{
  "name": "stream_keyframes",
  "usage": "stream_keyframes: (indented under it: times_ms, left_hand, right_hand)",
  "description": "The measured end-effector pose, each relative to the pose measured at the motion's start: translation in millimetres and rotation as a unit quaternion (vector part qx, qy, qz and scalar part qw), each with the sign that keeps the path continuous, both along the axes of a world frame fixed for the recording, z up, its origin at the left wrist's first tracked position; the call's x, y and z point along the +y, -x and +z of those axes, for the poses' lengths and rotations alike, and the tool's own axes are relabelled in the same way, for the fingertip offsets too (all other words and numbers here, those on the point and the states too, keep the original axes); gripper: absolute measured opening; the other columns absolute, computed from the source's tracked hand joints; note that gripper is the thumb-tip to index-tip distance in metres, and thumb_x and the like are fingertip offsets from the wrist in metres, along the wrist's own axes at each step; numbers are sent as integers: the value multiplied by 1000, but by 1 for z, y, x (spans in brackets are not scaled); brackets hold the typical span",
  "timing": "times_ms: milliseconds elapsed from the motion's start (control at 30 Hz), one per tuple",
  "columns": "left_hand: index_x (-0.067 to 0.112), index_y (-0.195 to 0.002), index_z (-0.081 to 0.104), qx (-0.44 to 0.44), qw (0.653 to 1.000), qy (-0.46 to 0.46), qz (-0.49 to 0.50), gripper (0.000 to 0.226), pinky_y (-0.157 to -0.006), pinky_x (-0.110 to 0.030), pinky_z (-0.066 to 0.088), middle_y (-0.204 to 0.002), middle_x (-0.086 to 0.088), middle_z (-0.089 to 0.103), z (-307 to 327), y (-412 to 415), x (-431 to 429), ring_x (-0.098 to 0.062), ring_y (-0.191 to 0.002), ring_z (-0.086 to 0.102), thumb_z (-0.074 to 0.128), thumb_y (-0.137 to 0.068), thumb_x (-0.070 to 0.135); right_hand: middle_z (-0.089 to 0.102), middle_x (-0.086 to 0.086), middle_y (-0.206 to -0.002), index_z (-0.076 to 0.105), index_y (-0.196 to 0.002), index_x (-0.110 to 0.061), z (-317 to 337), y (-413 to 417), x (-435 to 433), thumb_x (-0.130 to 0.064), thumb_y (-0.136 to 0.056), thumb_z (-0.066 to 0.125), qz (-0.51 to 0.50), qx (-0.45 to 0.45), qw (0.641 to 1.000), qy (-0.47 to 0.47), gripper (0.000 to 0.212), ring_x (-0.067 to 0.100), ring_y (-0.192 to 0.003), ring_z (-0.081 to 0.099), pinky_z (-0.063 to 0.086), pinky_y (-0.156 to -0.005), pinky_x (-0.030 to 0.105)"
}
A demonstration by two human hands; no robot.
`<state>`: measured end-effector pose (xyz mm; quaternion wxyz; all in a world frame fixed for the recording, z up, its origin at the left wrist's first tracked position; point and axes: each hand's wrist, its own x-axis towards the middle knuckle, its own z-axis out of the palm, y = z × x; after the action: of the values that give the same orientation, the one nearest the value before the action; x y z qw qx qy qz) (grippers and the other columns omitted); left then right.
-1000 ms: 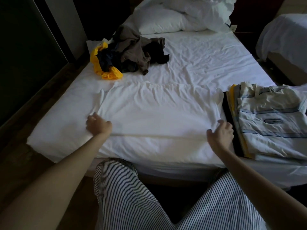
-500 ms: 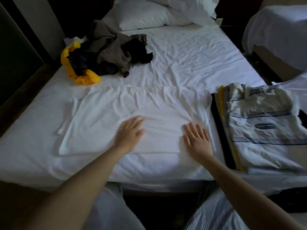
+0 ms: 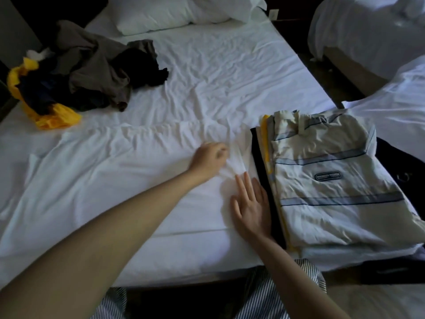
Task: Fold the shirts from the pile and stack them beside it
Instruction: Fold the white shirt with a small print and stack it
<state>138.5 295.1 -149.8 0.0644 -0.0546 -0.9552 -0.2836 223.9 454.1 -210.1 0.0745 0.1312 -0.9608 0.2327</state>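
A white shirt lies spread flat across the near part of the bed. My left hand reaches across it and pinches the cloth at the shirt's right end. Just below, my right hand rests flat on that same end, fingers apart, beside the stack. The stack of folded shirts sits at the right, topped by a pale shirt with blue stripes, with yellow and dark layers showing at its left edge. The unfolded pile of brown, black and yellow clothes lies at the far left.
The bed has a wrinkled white sheet, with pillows at its head. A second bed with white bedding stands at the right across a narrow dark gap. My striped trousers touch the bed's near edge.
Both hands moved from the shirt's bottom corners to its right end. My left hand crossed over and closed on the cloth; my right hand flattened by the stack. The camera turned left.
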Motion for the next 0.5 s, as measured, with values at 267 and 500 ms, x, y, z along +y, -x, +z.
stream_keyframes:
  times_ms: [267, 500]
  left_hand:
    - [11, -108, 64, -39, 991, 126, -9, 25, -93, -31, 28, -120, -7, 58, -9, 34, 73, -27, -121, 40, 52, -90, 23]
    - [-3, -102, 61, -91, 988, -121, 7, 18, -83, -27, 41, -105, -19, 61, -6, 34, 41, -27, -97, 58, 49, -89, 2]
  right_hand:
    - [40, 12, -146, 36, -142, -13, -12, 5, -3, -31, -89, 37, 0, 40, 991, 125, 56, 20, -135, 30, 20, -109, 32]
    - [51, 16, -119, 35, -144, -16, 30, 58, -3, -15, -91, 38, -43, -62, 971, 225, 53, 37, -92, 55, 33, -71, 34]
